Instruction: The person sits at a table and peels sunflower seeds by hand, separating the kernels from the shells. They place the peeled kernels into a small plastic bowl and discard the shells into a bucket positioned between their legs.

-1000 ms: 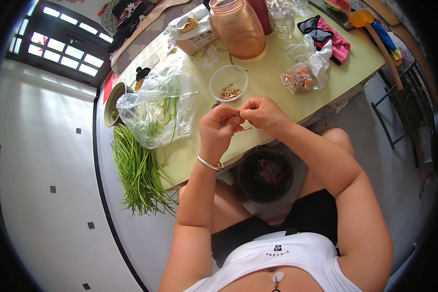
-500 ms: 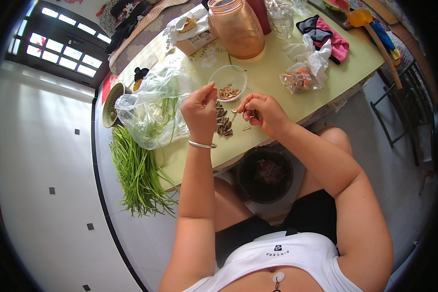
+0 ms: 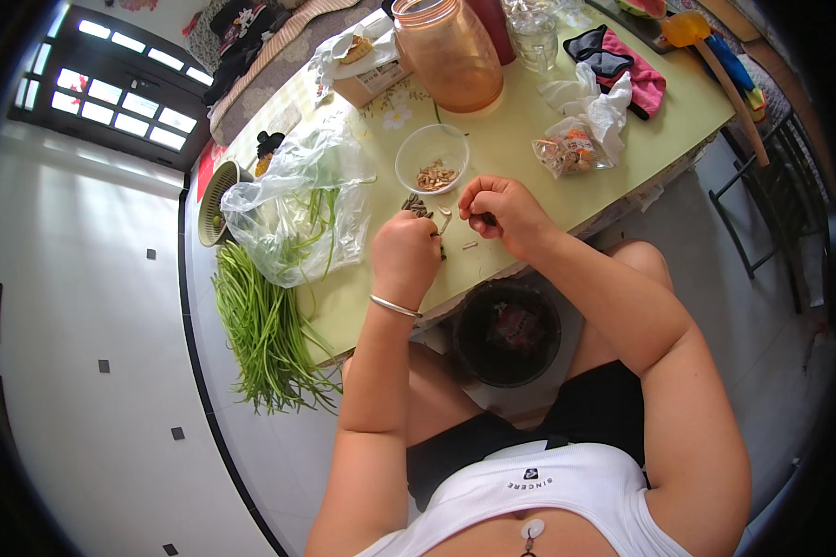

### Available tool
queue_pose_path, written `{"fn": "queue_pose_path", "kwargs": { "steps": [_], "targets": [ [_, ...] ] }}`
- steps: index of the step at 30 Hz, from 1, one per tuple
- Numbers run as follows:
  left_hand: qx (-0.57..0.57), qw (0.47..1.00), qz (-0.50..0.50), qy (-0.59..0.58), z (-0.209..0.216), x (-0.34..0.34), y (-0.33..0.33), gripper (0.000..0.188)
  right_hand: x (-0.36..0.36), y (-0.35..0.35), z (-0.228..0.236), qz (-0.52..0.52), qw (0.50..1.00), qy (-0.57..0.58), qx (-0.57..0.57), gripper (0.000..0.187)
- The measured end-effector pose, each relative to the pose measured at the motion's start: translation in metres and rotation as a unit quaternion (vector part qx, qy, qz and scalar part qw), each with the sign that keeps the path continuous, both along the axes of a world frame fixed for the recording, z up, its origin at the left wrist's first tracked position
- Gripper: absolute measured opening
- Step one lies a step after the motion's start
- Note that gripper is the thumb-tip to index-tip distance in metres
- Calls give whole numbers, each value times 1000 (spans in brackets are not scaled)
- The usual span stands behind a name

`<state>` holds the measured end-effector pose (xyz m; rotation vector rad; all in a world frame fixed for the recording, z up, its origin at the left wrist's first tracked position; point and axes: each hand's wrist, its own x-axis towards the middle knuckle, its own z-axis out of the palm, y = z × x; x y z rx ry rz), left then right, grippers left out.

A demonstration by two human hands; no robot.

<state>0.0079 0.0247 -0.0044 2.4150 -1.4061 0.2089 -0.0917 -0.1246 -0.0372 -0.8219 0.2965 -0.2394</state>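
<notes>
My left hand is down over a small heap of dark striped sunflower seeds, covering most of it. Its fingers curl inward, and what they pinch is hidden. To its right, my right hand hovers over the table's near edge with thumb and fingers bent together. Something dark shows inside its curl, too small to name. Just beyond the heap stands a clear round plastic bowl with shelled kernels in its bottom. Pale bits of shell lie between my hands.
Left on the table are a clear plastic bag and long green stalks hanging over the edge. Behind stand a large orange jar and a glass mug. A snack packet lies right. Below is a dark bin.
My left hand has come down and toward me from beside the bowl onto the seed heap. My right hand stays nearly in place, its fingers drawn in slightly more.
</notes>
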Motion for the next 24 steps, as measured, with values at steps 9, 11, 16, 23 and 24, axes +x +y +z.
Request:
{"fn": "queue_pose_path", "kwargs": {
  "steps": [9,11,16,23,24],
  "targets": [
    [91,987,33,-126,-8,-6,-10,3,-2,1,0,15,999,31,-24,10],
    [28,999,9,-38,-4,-2,-6,1,-3,0,0,24,998,43,-37,10],
    [-62,997,0,36,-2,12,5,9,-1,4,3,56,995,48,-74,12],
    [-6,994,-16,110,9,6,9,9,-2,2,0,58,994,43,-83,12],
    [9,993,-16,113,8,4,8,8,-3,1,-1,58,994,42,-85,12]
  ]
}}
